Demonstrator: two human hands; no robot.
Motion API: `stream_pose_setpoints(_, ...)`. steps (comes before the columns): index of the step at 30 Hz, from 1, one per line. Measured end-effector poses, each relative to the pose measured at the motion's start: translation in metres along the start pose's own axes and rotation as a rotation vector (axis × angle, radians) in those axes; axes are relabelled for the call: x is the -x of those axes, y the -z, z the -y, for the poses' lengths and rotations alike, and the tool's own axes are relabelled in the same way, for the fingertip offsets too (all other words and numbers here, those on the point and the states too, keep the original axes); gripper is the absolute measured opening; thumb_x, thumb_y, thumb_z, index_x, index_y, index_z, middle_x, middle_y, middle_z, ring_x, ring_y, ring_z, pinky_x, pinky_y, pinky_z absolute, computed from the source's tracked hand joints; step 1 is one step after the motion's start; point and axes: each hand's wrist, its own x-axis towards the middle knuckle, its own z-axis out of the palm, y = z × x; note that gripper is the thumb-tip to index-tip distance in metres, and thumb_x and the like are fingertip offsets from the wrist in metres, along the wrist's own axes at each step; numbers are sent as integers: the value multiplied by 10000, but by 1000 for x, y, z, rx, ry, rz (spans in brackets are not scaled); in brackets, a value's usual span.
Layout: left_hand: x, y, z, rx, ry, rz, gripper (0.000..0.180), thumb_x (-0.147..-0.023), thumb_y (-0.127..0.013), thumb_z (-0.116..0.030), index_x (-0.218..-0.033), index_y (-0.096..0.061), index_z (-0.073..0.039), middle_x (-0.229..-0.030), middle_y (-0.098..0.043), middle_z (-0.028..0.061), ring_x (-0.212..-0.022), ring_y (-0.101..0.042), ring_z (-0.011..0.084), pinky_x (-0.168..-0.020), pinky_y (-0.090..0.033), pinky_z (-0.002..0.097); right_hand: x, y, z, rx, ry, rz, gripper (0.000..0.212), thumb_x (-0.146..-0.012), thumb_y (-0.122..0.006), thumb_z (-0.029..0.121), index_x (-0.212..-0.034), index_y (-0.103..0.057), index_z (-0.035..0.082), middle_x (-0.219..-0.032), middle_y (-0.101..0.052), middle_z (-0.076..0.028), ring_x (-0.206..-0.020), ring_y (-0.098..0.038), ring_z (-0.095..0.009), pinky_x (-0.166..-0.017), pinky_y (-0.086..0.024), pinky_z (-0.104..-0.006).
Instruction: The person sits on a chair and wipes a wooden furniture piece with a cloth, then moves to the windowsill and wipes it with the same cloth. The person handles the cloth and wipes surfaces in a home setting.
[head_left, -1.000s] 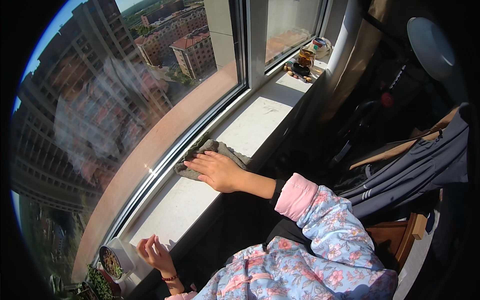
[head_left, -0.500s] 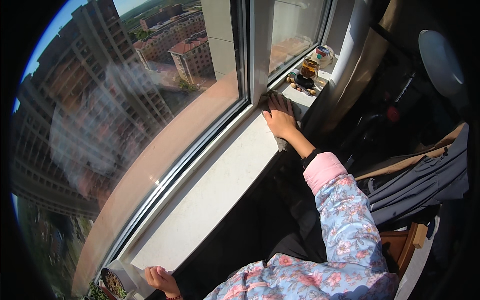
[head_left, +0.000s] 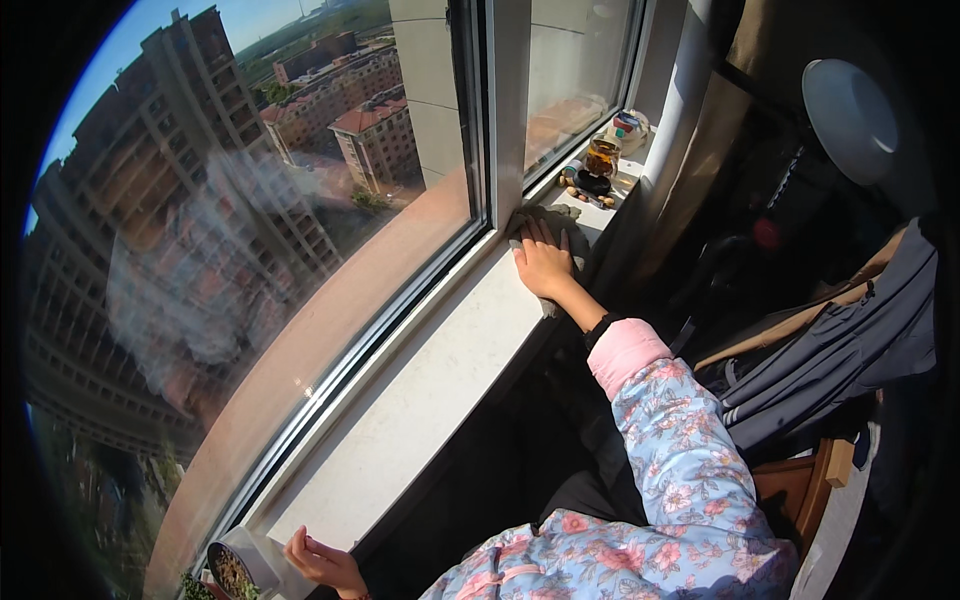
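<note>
A grey-brown cloth [head_left: 572,229] lies on the far part of the white windowsill [head_left: 400,385]. My right hand [head_left: 547,265] is laid flat on it, fingers stretched out and pressing down; the cloth shows past the fingertips and beneath the wrist. At the near end of the sill is my left hand [head_left: 325,566], its fingers loosely bent and a little apart, with nothing seen in it. Just left of that hand stands a white pot [head_left: 262,568] holding dry brown matter.
Beyond the cloth, a glass of amber liquid [head_left: 602,158], a dark oval object [head_left: 588,182] and several small pebble-like pieces sit on the sill. Window glass [head_left: 330,270] runs along the left. Dark clothes [head_left: 830,335] and a white lampshade [head_left: 850,120] are at right.
My right hand and the cloth have shifted slightly toward me along the sill. The left hand's fingers have loosened from a tighter curl. The whole view has tilted a little.
</note>
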Motion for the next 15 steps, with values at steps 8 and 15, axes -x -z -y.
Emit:
stream_pose_setpoints(8,-4,-4,-1,15,-88,-66,176,-925,-497,8,-1081,-577,1,-964,-543,161,-830,-576,285,-663,-492,344,113,3,78,-103,467,-34,533,-980,-347,326,-1436,-332,52,-1532,-263,-86,-1416,-232,-255,-1145,-121,-482)
stream_pose_setpoints(15,2,-7,2,138,-105,-95,205,-840,-603,65,-1024,-590,-25,-891,-589,139,-761,-587,266,-624,-501,319,172,6,179,-278,872,32,509,-976,-368,301,-1411,-371,37,-1449,-399,-120,-1369,-323,-283,-1139,-203,-446)
